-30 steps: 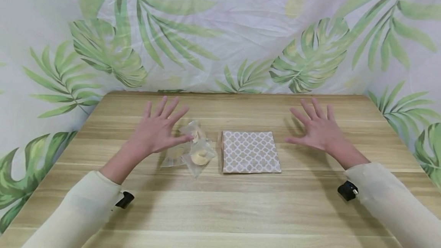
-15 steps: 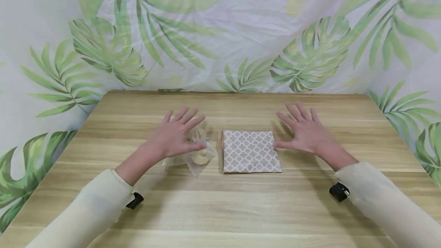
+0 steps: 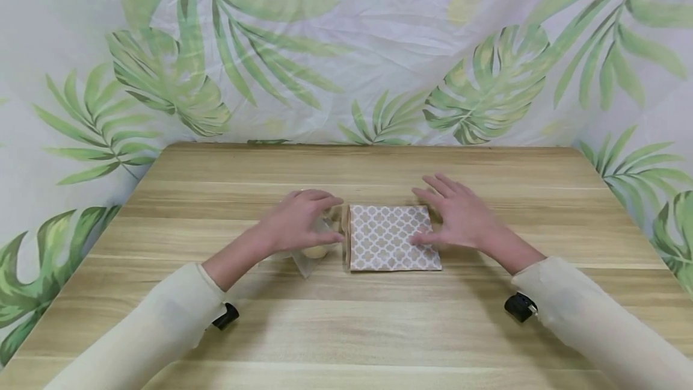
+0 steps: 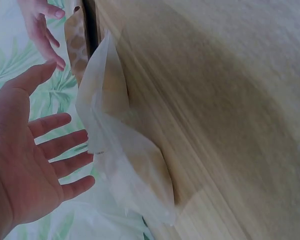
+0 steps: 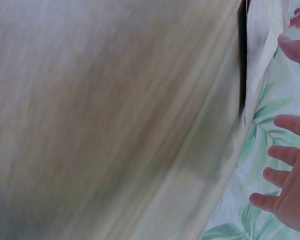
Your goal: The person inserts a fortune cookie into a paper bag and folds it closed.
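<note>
And there's leafy cloth (image 3: 379, 47) behind the table (image 3: 379, 330); the left hand (image 3: 296, 219), fingers gently spread, blocks the head view of at least two clear packets (image 3: 305, 265), while one patterned bag (image 3: 381, 238) lies beside them, the right hand (image 3: 462, 219) fanned at its edge.

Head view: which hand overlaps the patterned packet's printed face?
The right hand: it covers part of the patterned packet's right edge in the image. The left hand instead partly hides the clear bags.
</note>
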{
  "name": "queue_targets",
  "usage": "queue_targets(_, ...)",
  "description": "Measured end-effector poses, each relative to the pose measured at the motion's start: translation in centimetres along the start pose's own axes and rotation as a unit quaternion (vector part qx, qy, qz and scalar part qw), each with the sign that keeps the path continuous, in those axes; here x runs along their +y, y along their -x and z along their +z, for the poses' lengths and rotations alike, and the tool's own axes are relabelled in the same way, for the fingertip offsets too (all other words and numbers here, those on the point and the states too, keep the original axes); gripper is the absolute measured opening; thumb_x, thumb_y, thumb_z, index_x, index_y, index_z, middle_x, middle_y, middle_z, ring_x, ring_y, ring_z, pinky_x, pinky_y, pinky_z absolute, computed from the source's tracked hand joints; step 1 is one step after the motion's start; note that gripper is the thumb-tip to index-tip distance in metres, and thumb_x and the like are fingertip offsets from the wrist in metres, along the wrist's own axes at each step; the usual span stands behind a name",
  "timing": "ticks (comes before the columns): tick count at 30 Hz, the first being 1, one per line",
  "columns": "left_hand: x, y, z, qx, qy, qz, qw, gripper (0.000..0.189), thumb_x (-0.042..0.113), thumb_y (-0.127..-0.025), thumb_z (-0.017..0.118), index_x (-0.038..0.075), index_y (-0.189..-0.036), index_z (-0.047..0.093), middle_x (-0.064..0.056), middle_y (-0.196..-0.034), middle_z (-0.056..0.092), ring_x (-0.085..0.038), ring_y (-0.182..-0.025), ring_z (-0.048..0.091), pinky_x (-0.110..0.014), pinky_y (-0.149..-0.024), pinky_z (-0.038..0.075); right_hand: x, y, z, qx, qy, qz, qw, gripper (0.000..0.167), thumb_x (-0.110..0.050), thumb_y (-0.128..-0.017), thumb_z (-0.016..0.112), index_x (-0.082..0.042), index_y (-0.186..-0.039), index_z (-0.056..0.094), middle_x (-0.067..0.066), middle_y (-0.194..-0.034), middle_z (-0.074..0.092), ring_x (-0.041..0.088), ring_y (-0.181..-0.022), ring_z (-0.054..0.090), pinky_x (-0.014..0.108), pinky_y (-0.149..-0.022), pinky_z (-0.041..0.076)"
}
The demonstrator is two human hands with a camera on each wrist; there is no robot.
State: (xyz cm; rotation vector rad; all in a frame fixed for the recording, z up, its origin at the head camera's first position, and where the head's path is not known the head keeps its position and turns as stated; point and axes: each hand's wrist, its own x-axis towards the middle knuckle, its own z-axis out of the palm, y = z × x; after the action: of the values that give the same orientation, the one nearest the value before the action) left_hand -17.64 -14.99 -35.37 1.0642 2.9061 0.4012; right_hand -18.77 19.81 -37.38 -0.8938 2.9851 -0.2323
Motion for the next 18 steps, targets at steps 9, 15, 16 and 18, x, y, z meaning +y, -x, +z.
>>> queue_targets(9, 0.9, -0.6, 0.6, 0.012, 0.009, 0.028, 0.9995, 0.067, 0.047, -0.088, 0.080, 0.001, -0.134, 0.066, -0.021, -0.136, 0.064, -0.038, -0.126, 0.061, -0.055, -0.108, 0.047, -1.3, -0.5, 0.4, 0.010, -0.070, -0.038, 0.9968, 0.096, -0.065, -0.079, 0.077, -0.003, -0.149, 0.054, 0.024, -0.158, 0.043, 0.045, -0.146, 0.039, 0.063, -0.115, 0.035)
queue_targets(15, 1.1, -0.8, 0.8, -0.002, 0.009, 0.035, 0.9993, 0.064, 0.044, -0.087, 0.083, 0.001, -0.131, 0.068, -0.023, -0.140, 0.060, -0.039, -0.128, 0.059, -0.053, -0.108, 0.047, -2.1, -0.8, 0.7, -0.011, -0.113, -0.057, 0.9919, 0.098, -0.062, -0.077, 0.081, 0.000, -0.147, 0.054, 0.025, -0.156, 0.045, 0.045, -0.143, 0.043, 0.060, -0.115, 0.036)
queue_targets(16, 1.1, -0.8, 0.8, -0.003, 0.011, 0.038, 0.9992, 0.063, 0.043, -0.086, 0.084, 0.000, -0.130, 0.069, -0.022, -0.139, 0.060, -0.039, -0.128, 0.059, -0.053, -0.108, 0.047, -2.2, -0.8, 0.8, -0.015, -0.116, -0.058, 0.9915, 0.098, -0.062, -0.077, 0.082, 0.001, -0.147, 0.054, 0.025, -0.156, 0.045, 0.044, -0.143, 0.043, 0.059, -0.116, 0.036)
queue_targets(18, 1.1, -0.8, 0.8, -0.006, 0.012, 0.043, 0.9990, 0.062, 0.042, -0.085, 0.085, -0.001, -0.127, 0.070, -0.021, -0.138, 0.061, -0.039, -0.127, 0.059, -0.052, -0.107, 0.047, -2.4, -0.9, 0.9, -0.022, -0.119, -0.058, 0.9910, 0.098, -0.060, -0.076, 0.084, 0.000, -0.147, 0.054, 0.024, -0.156, 0.045, 0.044, -0.144, 0.042, 0.058, -0.116, 0.036)
